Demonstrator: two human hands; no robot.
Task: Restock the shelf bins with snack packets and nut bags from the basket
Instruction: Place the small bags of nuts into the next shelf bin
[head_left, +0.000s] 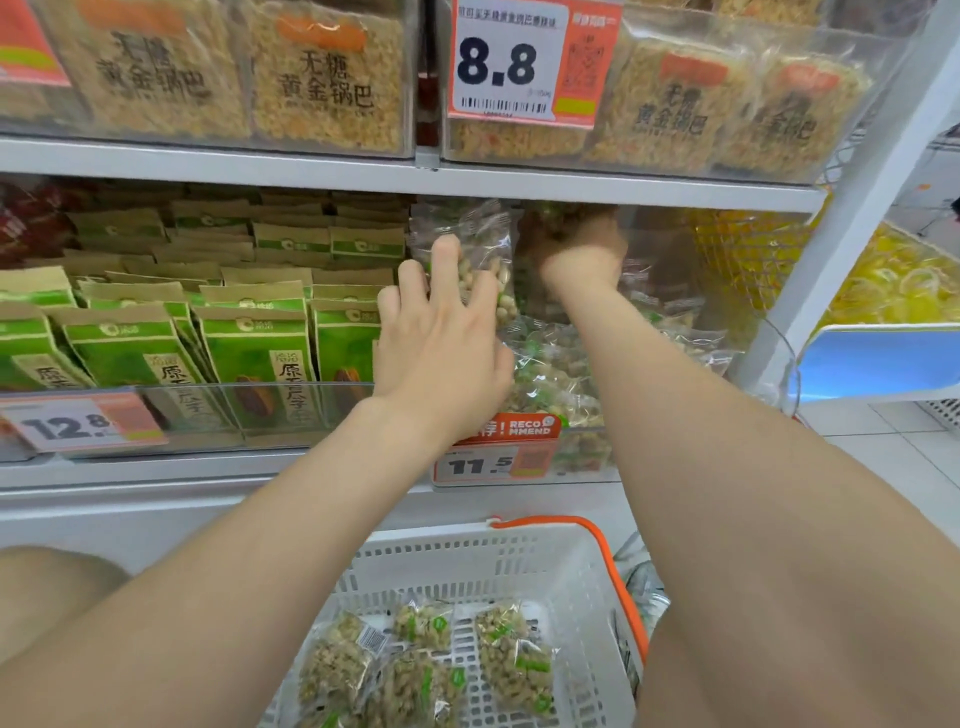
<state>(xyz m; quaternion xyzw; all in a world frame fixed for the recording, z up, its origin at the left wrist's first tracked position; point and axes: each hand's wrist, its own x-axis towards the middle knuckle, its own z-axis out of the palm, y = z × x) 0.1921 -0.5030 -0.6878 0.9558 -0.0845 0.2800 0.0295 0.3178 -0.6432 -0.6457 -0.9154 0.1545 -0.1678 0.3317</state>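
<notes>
Here: left hand (441, 338) fingers (445, 260) spread on one nut bag (485, 228); right hand (584, 254) fingers hidden; basket (441, 545): roughly five.

a single wide-angle camera on the person's head looks forward and down, set close to a shop shelf. the open nut bin (584, 441) sits at mid-frame, near enough that both forearms run up from the lower corners, with the left hand (441, 343) and right hand (582, 249) at the centre. the upper shelf's price tag (519, 62) touches the top edge. the white basket (441, 540) lies at the bottom edge, below the lens. past the shelf upright (857, 182) on the right, tiled floor (909, 457) shows. shelf edges tilt and bow toward the borders.
</notes>
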